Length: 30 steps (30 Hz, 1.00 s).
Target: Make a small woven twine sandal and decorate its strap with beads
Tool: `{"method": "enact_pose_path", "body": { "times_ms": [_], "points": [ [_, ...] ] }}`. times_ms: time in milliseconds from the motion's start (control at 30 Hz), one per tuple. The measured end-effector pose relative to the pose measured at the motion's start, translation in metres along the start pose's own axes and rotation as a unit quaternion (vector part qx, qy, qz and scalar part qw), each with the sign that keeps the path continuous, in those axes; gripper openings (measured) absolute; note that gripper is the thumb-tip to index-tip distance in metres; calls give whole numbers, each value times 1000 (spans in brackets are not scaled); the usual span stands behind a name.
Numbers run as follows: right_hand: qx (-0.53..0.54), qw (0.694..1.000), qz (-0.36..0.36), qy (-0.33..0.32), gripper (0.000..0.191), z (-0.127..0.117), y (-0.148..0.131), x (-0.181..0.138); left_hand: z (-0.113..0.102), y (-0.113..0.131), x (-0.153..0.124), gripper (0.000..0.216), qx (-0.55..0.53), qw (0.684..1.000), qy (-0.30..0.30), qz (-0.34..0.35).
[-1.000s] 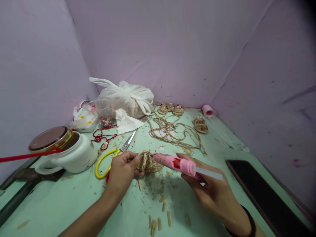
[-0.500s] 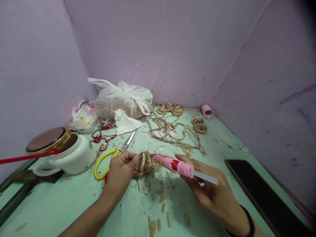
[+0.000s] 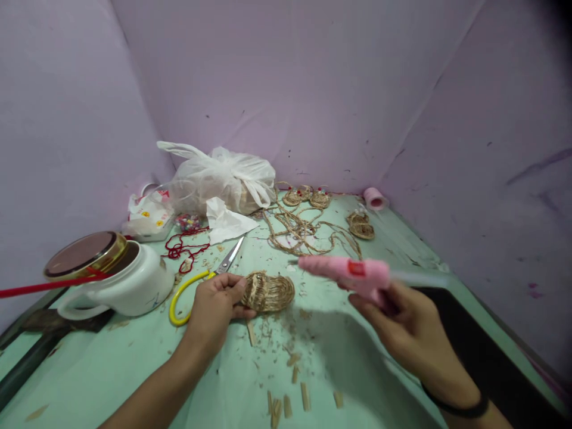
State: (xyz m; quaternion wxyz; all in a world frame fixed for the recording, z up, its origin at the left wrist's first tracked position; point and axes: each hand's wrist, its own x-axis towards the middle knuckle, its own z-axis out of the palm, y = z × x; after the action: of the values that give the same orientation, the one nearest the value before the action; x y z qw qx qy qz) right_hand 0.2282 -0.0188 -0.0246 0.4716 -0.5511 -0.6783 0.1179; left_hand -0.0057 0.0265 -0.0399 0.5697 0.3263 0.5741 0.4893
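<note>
Head view: the left hand [image 3: 218, 304] has a narrow pinch grip, thumb and fingers drawn together on the near-left end of a small woven straw slipper [image 3: 272, 292], which sits at mid-table, sole end pointing right; can't tell if it rests on the table [image 3: 102, 369] or is held just above. The right hand [image 3: 411, 333] has a closed grip wrapped round the handle of a pink hot-glue gun [image 3: 344, 270], blurred, with a clear glue stick [image 3: 420, 278] out the back; trigger squeeze can't be told. Nozzle points left, near the slipper's far right edge but apart from it. Step in hand looks like gluing on the slipper, judged from the gun and nozzle being so close; any fresh glue is too small to see. Next move seems to call for a steady left pinch, fingers clear of the hot tip, and either a careful nozzle touch or free fingers to press the fibres. Yellow-handled scissors [image 3: 230, 256] lie just beyond the left hand, tangled jute cord [image 3: 295, 223] behind the slipper, another woven slipper [image 3: 361, 226] farther right, wood slivers [image 3: 305, 396] in front, black phone [image 3: 487, 351] partly behind the right forearm.
</note>
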Motion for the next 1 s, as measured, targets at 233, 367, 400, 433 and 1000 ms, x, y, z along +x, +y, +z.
{"method": "enact_pose_path", "body": {
  "times_ms": [233, 367, 400, 433, 1000],
  "points": [
    [129, 939, 313, 66, 26, 11, 44, 32, -2, 0, -3, 16, -6, 999, -40, -27],
    [39, 945, 323, 43, 28, 0, 62, 47, -2, 1, -6, 18, -5, 998, -48, -27],
    [7, 947, 320, 38, 26, -6, 60, 47, -2, 1, -7, 18, -4, 998, -50, -30],
    [-26, 948, 315, 35, 22, -11, 56, 46, -2, 0, -7, 19, -2, 998, -53, -33],
    [-78, 975, -90, -189, 64, 55, -19, -30, 8, -17, -24, 25, -9, 983, -180, -23]
  ]
}}
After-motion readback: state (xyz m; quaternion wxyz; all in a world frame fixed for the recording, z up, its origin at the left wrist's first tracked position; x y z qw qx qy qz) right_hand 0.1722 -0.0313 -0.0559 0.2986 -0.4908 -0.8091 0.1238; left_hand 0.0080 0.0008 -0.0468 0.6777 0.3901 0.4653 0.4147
